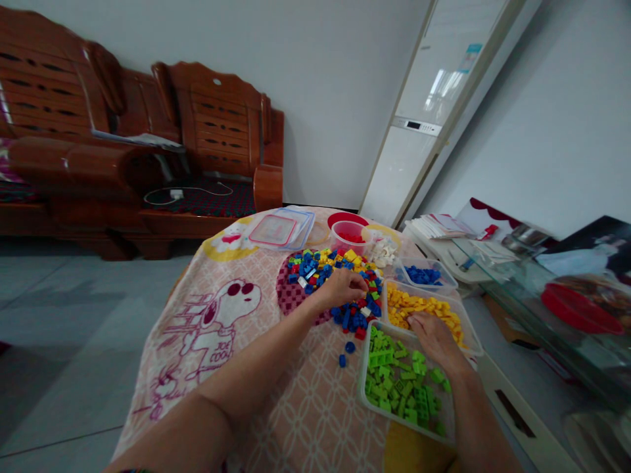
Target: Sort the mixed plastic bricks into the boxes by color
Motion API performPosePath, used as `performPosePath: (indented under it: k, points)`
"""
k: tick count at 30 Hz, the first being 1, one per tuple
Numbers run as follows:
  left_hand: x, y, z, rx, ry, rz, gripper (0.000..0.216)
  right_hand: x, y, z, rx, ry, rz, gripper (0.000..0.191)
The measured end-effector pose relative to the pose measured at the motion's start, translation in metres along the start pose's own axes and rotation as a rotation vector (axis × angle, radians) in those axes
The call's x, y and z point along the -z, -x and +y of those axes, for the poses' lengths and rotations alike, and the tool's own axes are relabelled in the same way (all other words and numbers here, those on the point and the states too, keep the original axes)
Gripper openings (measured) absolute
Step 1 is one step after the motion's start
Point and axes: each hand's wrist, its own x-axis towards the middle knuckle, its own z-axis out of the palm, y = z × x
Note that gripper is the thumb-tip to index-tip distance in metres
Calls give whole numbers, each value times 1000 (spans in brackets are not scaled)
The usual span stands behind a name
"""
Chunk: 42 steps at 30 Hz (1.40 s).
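A heap of mixed blue, red, yellow and green toy bricks lies on a pink cartoon-print cloth. My left hand rests on the heap with its fingers curled down into the bricks; what they pinch is hidden. My right hand hovers over the edge between the tub of yellow bricks and the tub of green bricks, its fingers bent downward. Whether it holds a brick I cannot make out.
A tub of blue bricks, a round cup of red bricks, white pieces and stacked lids sit at the far side. A glass table with a red dish stands right. A wooden sofa stands behind.
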Motion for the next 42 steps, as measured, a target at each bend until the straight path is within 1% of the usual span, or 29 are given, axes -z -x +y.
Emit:
performPosePath:
  k: [3,6,9,13,16,18,20,23,26,28,30,33,37,39,42]
  points:
    - [-26,1,8,-13,101,5,21,2,0,-2,9,-7,-4,38]
    - [-45,3,16,-4,162,12,23,4,0,-5,4,-19,-7,39]
    - [-56,5,22,-51,177,4,31,4,0,-7,-19,-25,-10,38]
    - [-60,7,21,-120,237,-62,40,4,0,-7,-27,-34,-7,39]
    - [-55,6,19,-105,216,-35,38,4,0,-7,-21,-32,-12,39]
    - [-45,3,16,-78,154,-10,33,4,1,-7,-16,-29,-8,38]
    - [-32,0,12,-56,87,19,29,5,1,-8,-14,-23,7,38]
    - [-5,-3,3,-35,18,80,27,5,2,-9,-13,-4,18,38]
    - [22,0,-10,51,-59,146,26,4,2,-7,-16,9,12,37]
    - [35,5,-18,107,-112,129,23,3,1,-5,-11,7,5,37]
    - [43,11,-25,132,-171,74,20,2,1,-4,-6,5,0,37]
    - [45,17,-29,143,-309,-14,17,2,0,-3,2,0,-3,38]
    - [36,18,-25,186,-557,-105,17,2,0,-4,-6,4,-15,38]
    - [31,18,-25,174,-628,-113,17,2,0,-3,-7,10,-14,37]
    - [27,19,-28,133,-659,-98,19,2,0,-3,-1,22,-8,37]
